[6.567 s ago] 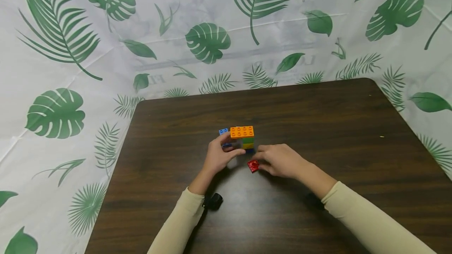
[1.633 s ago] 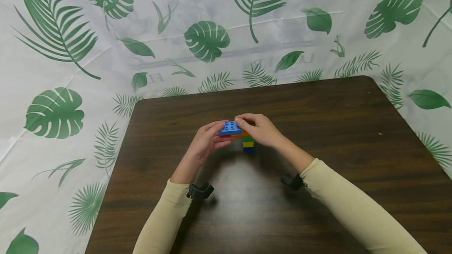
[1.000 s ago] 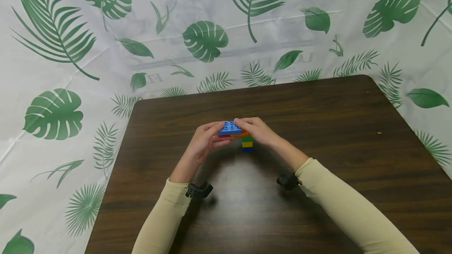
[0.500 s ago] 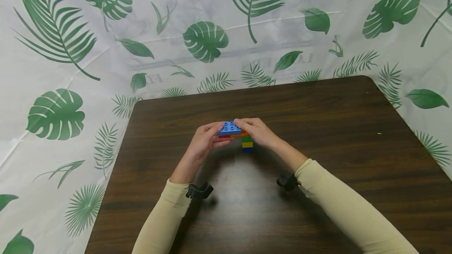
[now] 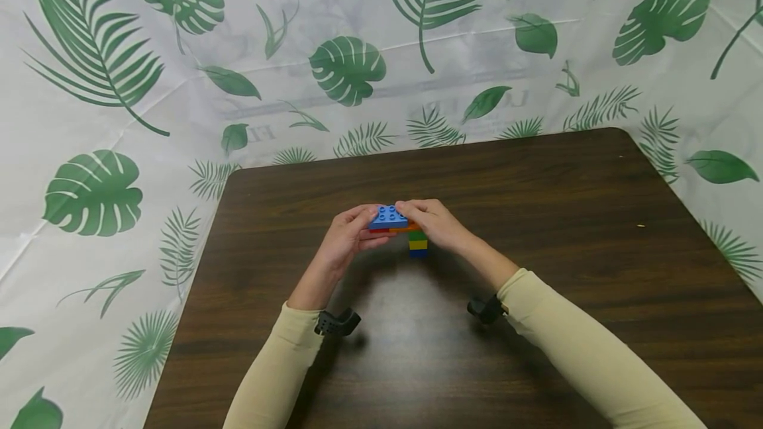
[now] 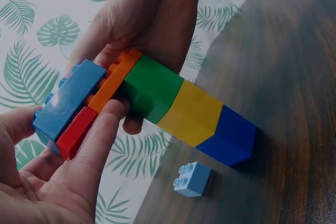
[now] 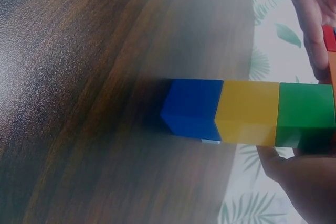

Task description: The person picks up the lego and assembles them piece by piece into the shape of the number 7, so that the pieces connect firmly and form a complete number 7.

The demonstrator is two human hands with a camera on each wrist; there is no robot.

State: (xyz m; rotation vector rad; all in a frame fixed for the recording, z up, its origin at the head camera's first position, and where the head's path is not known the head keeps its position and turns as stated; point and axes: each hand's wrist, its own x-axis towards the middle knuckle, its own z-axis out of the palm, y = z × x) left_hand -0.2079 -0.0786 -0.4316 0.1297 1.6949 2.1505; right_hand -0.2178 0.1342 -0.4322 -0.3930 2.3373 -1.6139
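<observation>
A tower of toy building bricks stands on the table, with a dark blue brick lowest, then a yellow brick, a green brick and a long orange brick. Beside the orange one sits a red brick, and across both lies a blue brick. My left hand pinches the overhanging end, thumb at the blue brick and fingers under the red. With its thumb on the blue brick's other end, my right hand grips the tower's top; its other fingers are partly hidden behind the tower.
A small light blue brick stands on the dark wooden table, just behind the tower. Leaf-printed sheeting hangs beyond the table edges. Black wrist devices are on both wrists.
Earlier, my right hand held the red brick low near the table; now it is under the blue brick atop the tower. Over the last second both hands have stayed nearly still.
</observation>
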